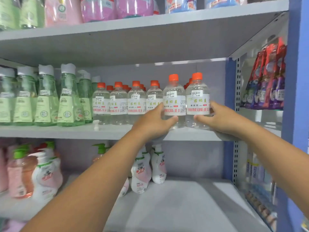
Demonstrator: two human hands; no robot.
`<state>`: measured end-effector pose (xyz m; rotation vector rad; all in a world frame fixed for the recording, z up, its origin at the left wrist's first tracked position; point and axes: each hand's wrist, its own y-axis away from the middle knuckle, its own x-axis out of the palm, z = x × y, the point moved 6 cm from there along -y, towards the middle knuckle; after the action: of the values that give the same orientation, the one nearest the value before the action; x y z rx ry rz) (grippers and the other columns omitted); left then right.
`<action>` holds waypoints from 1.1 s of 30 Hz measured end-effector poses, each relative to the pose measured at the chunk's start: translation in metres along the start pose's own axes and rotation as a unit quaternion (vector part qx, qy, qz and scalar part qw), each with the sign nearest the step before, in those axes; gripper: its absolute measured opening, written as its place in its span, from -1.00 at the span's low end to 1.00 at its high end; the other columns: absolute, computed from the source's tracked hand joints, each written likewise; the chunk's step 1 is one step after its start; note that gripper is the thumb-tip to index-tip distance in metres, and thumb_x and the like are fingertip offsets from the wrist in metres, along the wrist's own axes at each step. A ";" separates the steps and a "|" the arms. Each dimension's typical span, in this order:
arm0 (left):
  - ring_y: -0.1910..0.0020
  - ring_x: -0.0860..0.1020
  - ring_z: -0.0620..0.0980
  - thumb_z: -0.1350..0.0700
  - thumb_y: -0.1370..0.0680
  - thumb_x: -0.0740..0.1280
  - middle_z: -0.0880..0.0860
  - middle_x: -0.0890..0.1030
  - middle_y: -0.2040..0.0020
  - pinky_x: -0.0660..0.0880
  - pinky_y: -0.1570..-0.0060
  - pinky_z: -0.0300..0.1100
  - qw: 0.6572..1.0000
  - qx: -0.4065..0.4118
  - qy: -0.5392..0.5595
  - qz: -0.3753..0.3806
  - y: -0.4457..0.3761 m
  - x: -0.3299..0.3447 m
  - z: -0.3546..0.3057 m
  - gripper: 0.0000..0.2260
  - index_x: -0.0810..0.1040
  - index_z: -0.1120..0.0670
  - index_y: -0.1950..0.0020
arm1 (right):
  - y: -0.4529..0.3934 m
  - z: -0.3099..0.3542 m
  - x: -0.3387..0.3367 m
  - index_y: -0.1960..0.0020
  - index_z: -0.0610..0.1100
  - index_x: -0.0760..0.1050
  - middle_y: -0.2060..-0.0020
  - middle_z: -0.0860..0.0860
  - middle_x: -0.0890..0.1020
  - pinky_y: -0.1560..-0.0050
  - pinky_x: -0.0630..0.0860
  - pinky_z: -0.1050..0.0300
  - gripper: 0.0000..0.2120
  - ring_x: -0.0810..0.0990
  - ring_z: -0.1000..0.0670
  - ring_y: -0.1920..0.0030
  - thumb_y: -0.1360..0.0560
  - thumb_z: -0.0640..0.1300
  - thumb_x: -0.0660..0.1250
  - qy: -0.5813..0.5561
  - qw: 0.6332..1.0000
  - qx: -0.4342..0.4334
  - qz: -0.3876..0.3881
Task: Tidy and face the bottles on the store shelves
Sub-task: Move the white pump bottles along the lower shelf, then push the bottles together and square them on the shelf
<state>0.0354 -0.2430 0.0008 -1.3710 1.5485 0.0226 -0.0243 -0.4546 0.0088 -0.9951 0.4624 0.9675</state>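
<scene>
Two clear orange-capped bottles stand upright at the right end of the middle shelf point(192, 133), side by side at its front lip, long axes vertical. My left hand point(155, 121) is curled around the lower body of the left bottle point(174, 101), thumb across the front below the label and fingers wrapped behind it. My right hand point(215, 117) is cupped the same way on the right bottle point(197, 99), thumb at the front and fingers round its right side. Each hand is half closed on its own bottle, neither reaching across. Both bottles sit forward of the row of matching bottles point(127, 102) to my left, which stands further back. Both labels already face me. I judge the step to be aligning this pair with the front edge; any correction would be a small twist about the vertical axis. The green bottles point(46, 97) further left are well apart.
</scene>
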 end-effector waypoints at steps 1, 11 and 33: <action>-0.39 0.45 -0.08 -0.22 -0.57 0.30 -0.19 0.49 -0.42 0.43 -0.20 -0.11 0.998 0.025 -0.035 -0.055 0.012 -0.003 -0.003 -0.50 0.32 -0.18 -0.50 | 0.002 0.000 -0.002 -0.40 0.08 0.39 -0.22 0.11 0.56 -0.12 0.51 0.00 -0.43 0.58 0.04 -0.08 -0.48 0.26 0.40 0.021 0.998 -0.011 -0.053; -0.04 0.62 -0.22 0.18 -0.57 0.41 -0.27 0.65 -0.04 0.56 -0.05 -0.25 0.970 -0.067 0.092 -0.215 0.178 -0.003 0.216 -0.76 0.62 -0.20 -0.01 | 0.118 0.045 0.166 0.01 0.12 0.50 0.10 0.21 0.52 0.08 0.49 0.14 -0.92 0.55 0.13 0.10 -0.52 0.00 0.26 -0.061 0.960 -0.235 -0.139; 0.09 0.60 -0.41 -0.21 -0.28 0.58 -0.46 0.62 0.09 0.65 0.04 -0.13 0.957 -0.141 0.224 0.118 0.093 0.103 0.320 -0.53 0.47 -0.43 -0.09 | 0.045 -0.063 0.282 0.06 0.00 0.53 0.16 0.06 0.65 0.20 0.54 0.09 -0.64 0.65 0.08 0.17 -0.31 0.12 0.60 -0.094 0.955 0.239 -0.150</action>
<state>0.1912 -0.0943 -0.2738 -1.4687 2.1519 0.0884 0.0902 -0.3688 -0.2464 -0.5076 0.3501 0.6245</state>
